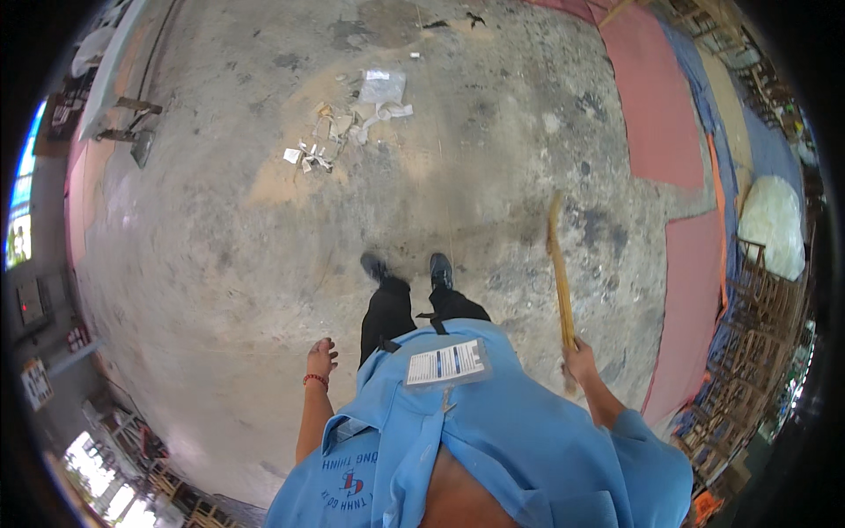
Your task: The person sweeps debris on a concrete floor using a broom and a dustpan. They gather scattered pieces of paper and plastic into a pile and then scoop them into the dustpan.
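My right hand (pixel 579 362) is closed around one end of a straw broom (pixel 560 273), long, yellow-brown and slightly curved. The broom reaches forward over the concrete floor, to the right of my feet; I cannot tell whether its far tip touches the ground. My left hand (pixel 322 357), with a red bracelet at the wrist, hangs at my left side. Its fingers are loosely bent and apart, and nothing shows in them. Ahead on the floor lies a heap of litter (pixel 334 128): paper scraps and clear plastic amid tan dust.
Pinkish-red sheets (pixel 651 114) cover the floor along the right. Beyond them stand stacked wooden frames (pixel 748 343) and a pale plastic-wrapped bundle (pixel 773 224). A metal-legged piece (pixel 132 123) stands at the far left. Dark scraps (pixel 475 19) lie far ahead.
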The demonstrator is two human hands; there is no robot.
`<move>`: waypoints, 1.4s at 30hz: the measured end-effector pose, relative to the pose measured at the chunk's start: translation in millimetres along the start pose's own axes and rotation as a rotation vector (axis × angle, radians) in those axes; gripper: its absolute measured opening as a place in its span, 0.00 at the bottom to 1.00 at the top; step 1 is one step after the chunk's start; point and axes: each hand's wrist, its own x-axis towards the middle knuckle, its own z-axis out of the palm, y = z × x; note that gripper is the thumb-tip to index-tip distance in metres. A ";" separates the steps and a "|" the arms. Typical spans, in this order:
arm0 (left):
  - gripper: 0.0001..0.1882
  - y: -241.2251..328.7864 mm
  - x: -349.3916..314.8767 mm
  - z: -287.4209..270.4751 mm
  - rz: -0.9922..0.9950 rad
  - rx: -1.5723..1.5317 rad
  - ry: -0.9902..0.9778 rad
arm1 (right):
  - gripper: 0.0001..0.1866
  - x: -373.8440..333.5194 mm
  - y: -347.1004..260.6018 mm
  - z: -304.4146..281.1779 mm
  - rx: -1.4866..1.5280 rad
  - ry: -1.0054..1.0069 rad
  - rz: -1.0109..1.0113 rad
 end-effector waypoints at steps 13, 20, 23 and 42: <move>0.24 185.8 105.1 -114.8 0.119 0.159 0.002 | 0.20 50.5 -309.0 337.9 0.593 -0.367 -0.045; 0.26 269.0 126.9 -128.8 0.158 0.229 -0.039 | 0.22 31.5 -400.6 303.3 0.512 -0.577 -0.141; 0.26 285.8 138.4 -107.9 0.130 0.239 -0.098 | 0.25 16.5 -360.6 227.9 0.129 -0.403 -0.325; 0.24 324.5 34.0 97.2 0.099 0.340 -0.033 | 0.21 284.4 -101.7 -118.6 -0.135 0.385 -0.085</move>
